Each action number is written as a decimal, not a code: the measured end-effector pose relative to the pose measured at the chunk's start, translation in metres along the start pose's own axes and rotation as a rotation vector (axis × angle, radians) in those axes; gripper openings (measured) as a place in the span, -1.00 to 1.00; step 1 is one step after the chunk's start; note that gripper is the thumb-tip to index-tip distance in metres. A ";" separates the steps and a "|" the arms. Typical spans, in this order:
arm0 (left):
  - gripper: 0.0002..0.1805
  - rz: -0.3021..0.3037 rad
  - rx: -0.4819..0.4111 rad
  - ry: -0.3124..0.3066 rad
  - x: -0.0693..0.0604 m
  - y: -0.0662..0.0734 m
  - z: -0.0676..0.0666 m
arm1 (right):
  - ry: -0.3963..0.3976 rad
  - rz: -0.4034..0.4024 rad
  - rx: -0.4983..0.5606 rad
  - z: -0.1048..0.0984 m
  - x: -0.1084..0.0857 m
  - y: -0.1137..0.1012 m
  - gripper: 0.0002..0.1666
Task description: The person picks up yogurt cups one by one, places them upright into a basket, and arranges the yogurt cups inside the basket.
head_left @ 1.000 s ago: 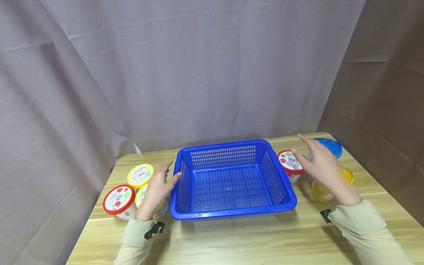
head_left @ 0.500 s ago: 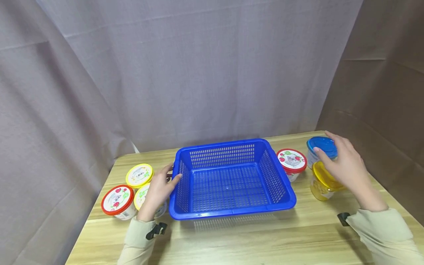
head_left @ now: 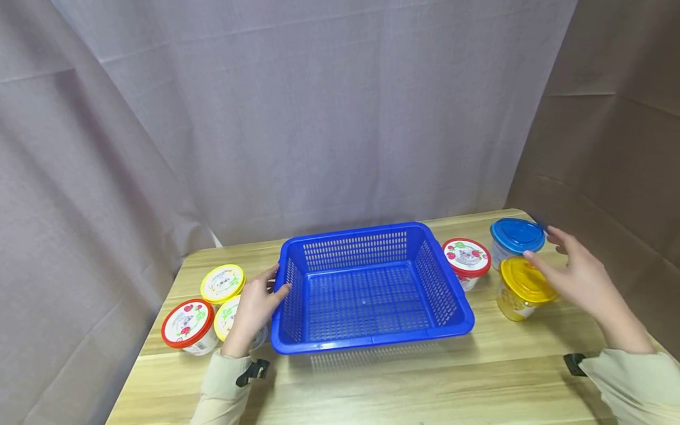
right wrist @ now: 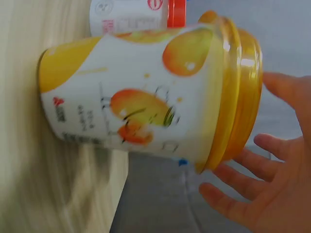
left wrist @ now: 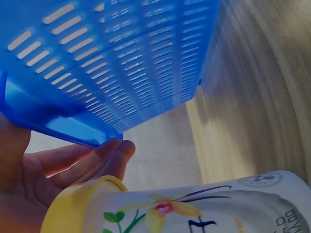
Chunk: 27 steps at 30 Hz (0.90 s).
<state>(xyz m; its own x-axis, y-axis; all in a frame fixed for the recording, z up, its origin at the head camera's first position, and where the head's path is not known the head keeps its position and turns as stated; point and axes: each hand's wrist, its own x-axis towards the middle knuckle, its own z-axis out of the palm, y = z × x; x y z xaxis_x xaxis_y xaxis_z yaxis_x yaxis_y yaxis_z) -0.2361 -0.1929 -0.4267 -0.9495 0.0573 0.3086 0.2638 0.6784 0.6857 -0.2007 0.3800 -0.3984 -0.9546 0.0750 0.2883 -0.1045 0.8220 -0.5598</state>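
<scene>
A blue basket (head_left: pixel 366 295) stands mid-table. My left hand (head_left: pixel 255 310) is at its left rim; in the left wrist view this hand (left wrist: pixel 73 170) has its fingers under the rim (left wrist: pixel 63 131) and its thumb side over it. On the right, a tub with a yellow lid (head_left: pixel 526 280) stands beside my right hand (head_left: pixel 584 280). Seen in the right wrist view, the spread fingers of that hand (right wrist: pixel 262 179) are around the yellow lid (right wrist: pixel 240 92) of the fruit-printed tub (right wrist: pixel 141 92); whether they touch it is unclear.
Behind the yellow-lidded tub is a blue-lidded tub (head_left: pixel 516 236), and a red-lidded one (head_left: pixel 467 260) stands by the basket's right side. At the left are a red-lidded tub (head_left: pixel 187 323) and two yellow-lidded ones (head_left: pixel 223 283). A grey curtain (head_left: pixel 340 118) hangs behind.
My right hand has moved right, from near the red-lidded and blue-lidded tubs to the yellow-lidded tub's right side. The left hand has stayed by the basket's rim, its fingers drawing closer to it.
</scene>
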 end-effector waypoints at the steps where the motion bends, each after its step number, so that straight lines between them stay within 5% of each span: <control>1: -0.36 0.000 0.003 0.004 0.000 0.000 0.000 | -0.015 0.008 0.003 0.000 -0.001 0.002 0.05; 11: -0.37 0.003 0.038 0.032 -0.002 0.000 0.003 | -0.196 0.025 0.050 0.001 -0.011 0.025 0.05; 27: -0.35 -0.025 0.003 0.027 -0.003 0.000 0.004 | -0.263 -0.010 0.142 0.006 -0.021 0.043 0.01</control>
<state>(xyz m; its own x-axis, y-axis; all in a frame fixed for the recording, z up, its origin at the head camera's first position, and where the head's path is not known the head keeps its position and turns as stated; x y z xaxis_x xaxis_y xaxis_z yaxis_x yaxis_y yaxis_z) -0.2342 -0.1904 -0.4304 -0.9509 0.0209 0.3089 0.2396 0.6814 0.6916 -0.1872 0.4100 -0.4334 -0.9908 -0.0968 0.0941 -0.1349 0.7337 -0.6660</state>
